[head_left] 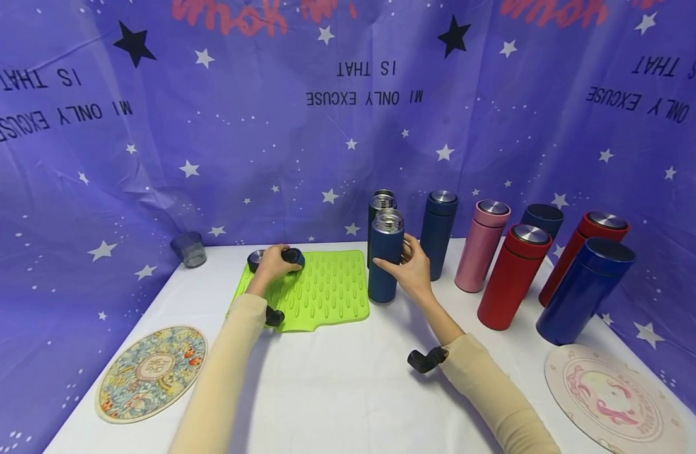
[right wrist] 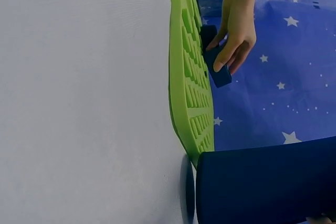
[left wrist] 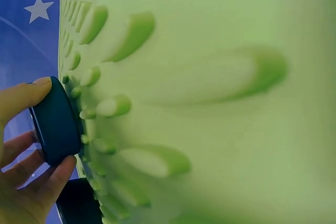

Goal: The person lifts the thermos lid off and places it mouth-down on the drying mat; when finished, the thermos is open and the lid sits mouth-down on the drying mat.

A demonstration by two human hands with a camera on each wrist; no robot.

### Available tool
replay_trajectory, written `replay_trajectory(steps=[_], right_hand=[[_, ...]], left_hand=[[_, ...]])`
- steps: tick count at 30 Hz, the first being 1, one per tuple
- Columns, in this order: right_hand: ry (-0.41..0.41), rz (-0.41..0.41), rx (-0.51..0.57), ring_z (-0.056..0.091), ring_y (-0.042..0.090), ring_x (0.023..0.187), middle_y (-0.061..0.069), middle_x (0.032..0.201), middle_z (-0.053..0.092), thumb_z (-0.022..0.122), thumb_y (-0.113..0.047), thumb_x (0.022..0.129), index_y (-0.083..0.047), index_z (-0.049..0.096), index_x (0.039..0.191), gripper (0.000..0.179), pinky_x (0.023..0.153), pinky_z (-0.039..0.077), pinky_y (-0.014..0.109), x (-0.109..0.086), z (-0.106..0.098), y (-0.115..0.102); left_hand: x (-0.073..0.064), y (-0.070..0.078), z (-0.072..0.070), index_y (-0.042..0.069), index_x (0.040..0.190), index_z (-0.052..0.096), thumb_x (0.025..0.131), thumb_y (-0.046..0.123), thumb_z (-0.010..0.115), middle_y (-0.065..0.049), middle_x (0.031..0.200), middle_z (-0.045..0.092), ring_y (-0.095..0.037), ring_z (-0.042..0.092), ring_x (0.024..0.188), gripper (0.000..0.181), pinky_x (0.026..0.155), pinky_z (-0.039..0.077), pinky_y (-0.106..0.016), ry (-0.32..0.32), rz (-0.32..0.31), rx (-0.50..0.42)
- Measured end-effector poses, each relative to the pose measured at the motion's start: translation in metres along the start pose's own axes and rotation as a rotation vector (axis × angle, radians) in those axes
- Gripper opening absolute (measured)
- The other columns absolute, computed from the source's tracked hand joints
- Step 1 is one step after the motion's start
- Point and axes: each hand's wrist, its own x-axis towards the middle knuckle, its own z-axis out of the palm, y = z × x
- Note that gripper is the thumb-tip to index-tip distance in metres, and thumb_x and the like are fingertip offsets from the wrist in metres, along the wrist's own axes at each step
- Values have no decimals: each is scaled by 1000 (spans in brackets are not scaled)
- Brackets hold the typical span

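On the far left part of the green drying mat, my left hand pinches a dark blue lid between thumb and fingers. A black lid with a silver top sits right beside it on the mat. My right hand grips a lidless blue thermos bottle from its right side, thumb across the front. The bottle stands upright by the mat's right edge, its base close to the white cloth. Just behind it is a second lidless bottle, dark and mostly hidden.
Capped bottles stand at the right: navy, pink, red and blue, among others. A dark glass cup is at the back left. Round patterned mats lie front left and front right.
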Motion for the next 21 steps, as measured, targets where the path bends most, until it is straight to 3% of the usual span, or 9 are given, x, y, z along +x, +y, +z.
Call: replay_trajectory(steps=[13,18,21], right_hand=[[44,8,-19,60,28,112,18,125,61,88,-20,70,-4,43,138,83,96,49,41,7,7,4],[43,-2,-17,61,30,110,18,124,61,89,-16,69,-3,44,137,82,95,49,41,9,9,7],[43,-7,-14,61,30,110,19,124,62,89,-16,69,-3,45,136,81,95,49,41,10,9,9]], left_hand=[[-3,0,-1,-8,139,43,85,25,75,-31,140,42,-45,37,131,72,108,32,-54,-34,15,52],[-11,-1,-4,-5,141,43,85,25,76,-29,142,40,-46,33,132,72,107,31,-58,-3,43,43],[-18,0,-5,-4,139,45,84,22,77,-28,140,44,-46,38,129,69,105,34,-59,45,88,24]])
